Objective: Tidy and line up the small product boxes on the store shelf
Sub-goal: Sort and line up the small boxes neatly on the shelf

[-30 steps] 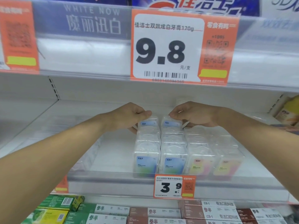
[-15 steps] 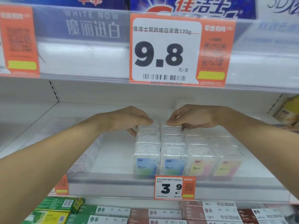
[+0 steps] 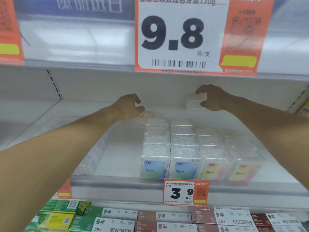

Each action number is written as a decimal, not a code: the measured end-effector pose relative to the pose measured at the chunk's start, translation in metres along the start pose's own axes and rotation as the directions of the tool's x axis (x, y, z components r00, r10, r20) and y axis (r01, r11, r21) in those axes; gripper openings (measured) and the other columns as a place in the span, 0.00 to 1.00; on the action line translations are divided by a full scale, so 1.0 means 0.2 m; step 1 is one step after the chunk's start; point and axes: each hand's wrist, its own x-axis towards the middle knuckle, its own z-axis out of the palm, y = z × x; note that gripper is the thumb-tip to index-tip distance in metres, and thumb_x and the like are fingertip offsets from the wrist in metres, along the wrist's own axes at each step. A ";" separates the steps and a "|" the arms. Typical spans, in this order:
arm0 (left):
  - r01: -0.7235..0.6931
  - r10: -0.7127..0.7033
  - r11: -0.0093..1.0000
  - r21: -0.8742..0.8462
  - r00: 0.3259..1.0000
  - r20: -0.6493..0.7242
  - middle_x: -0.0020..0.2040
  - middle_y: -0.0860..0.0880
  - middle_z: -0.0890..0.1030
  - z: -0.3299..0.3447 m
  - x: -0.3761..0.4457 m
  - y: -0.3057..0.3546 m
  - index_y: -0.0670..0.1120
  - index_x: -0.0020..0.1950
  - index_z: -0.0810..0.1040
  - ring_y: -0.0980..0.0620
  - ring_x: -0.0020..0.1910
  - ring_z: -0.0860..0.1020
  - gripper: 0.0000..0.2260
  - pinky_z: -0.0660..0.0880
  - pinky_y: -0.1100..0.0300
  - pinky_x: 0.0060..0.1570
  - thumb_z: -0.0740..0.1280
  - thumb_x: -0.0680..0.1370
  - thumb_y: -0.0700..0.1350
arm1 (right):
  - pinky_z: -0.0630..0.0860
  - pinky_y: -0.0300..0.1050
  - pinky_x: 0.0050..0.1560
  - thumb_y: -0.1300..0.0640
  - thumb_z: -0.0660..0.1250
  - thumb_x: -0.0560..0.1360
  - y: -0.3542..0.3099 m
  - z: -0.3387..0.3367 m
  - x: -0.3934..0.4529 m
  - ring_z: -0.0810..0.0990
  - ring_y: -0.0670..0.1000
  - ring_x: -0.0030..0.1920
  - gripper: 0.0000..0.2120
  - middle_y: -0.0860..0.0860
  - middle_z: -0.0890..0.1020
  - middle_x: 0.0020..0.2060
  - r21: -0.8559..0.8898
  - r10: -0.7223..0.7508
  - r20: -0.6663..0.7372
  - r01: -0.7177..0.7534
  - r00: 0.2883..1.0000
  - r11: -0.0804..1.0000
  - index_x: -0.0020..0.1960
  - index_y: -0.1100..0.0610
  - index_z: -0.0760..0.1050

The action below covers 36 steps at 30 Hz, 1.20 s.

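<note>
Small clear product boxes stand in rows on the white shelf (image 3: pixel 120 158). The two left rows carry blue labels (image 3: pixel 154 168), and the two right rows carry pink-yellow labels (image 3: pixel 215 171). My right hand (image 3: pixel 213 98) is at the back of the shelf and grips a loose clear box (image 3: pixel 194 102), lifted and tilted. My left hand (image 3: pixel 129 106) is behind the left rows. Its fingers are curled on a pink-labelled box (image 3: pixel 148 115) lying at the back; that box is blurred and partly hidden.
A clear front rail (image 3: pixel 117 181) with a 3.9 price tag (image 3: pixel 185 192) edges the shelf. The shelf above carries a big 9.8 tag (image 3: pixel 180 36) low overhead. Toothpaste cartons (image 3: pixel 117 220) fill the shelf below. A yellow-orange pack (image 3: pixel 304 109) stands at far right.
Both hands left the tops of the two blue rows and moved deeper and apart. The right hand picked up a loose box at the back; the left closed on a pink one.
</note>
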 end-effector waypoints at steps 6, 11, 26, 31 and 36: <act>0.025 -0.037 0.996 0.091 0.991 0.125 0.72 0.44 0.69 0.09 0.11 -0.02 0.44 0.75 0.63 0.44 0.69 0.70 0.35 0.65 0.57 0.66 0.67 0.75 0.61 | 0.58 0.50 0.73 0.43 0.64 0.79 -0.01 0.05 0.10 0.63 0.58 0.74 0.30 0.54 0.67 0.73 -0.323 0.053 0.119 -0.012 0.991 0.946 0.75 0.57 0.65; 0.043 -0.038 0.989 -0.141 0.998 0.041 0.61 0.47 0.77 0.06 0.14 -0.05 0.40 0.68 0.73 0.45 0.60 0.76 0.35 0.74 0.55 0.61 0.79 0.66 0.53 | 0.74 0.46 0.52 0.50 0.73 0.74 0.01 0.10 0.07 0.78 0.58 0.54 0.17 0.58 0.79 0.60 -0.130 0.069 0.187 -0.044 0.980 0.990 0.56 0.61 0.78; -0.199 0.149 0.799 -0.567 0.980 -0.134 0.57 0.44 0.77 -0.06 0.06 0.22 0.45 0.65 0.73 0.44 0.56 0.78 0.17 0.80 0.48 0.54 0.68 0.77 0.38 | 0.78 0.42 0.29 0.47 0.82 0.61 0.17 -0.06 -0.19 0.80 0.52 0.33 0.26 0.58 0.84 0.42 0.488 0.057 0.058 -0.078 0.997 0.869 0.53 0.59 0.79; -0.167 0.183 0.746 -0.645 0.982 -0.043 0.58 0.43 0.79 -0.03 0.07 0.37 0.45 0.55 0.75 0.43 0.58 0.79 0.08 0.80 0.51 0.52 0.67 0.78 0.37 | 0.84 0.51 0.38 0.58 0.78 0.69 0.23 -0.11 -0.29 0.86 0.57 0.37 0.27 0.58 0.84 0.47 0.680 0.023 0.079 -0.071 0.997 0.730 0.63 0.59 0.70; -0.117 0.221 0.752 -0.649 0.972 0.081 0.63 0.43 0.77 0.04 0.07 0.56 0.40 0.67 0.73 0.46 0.57 0.80 0.21 0.81 0.56 0.49 0.71 0.74 0.38 | 0.81 0.57 0.47 0.60 0.68 0.79 0.29 -0.15 -0.40 0.86 0.62 0.45 0.14 0.57 0.83 0.49 0.706 -0.021 0.126 -0.075 0.992 0.704 0.60 0.52 0.67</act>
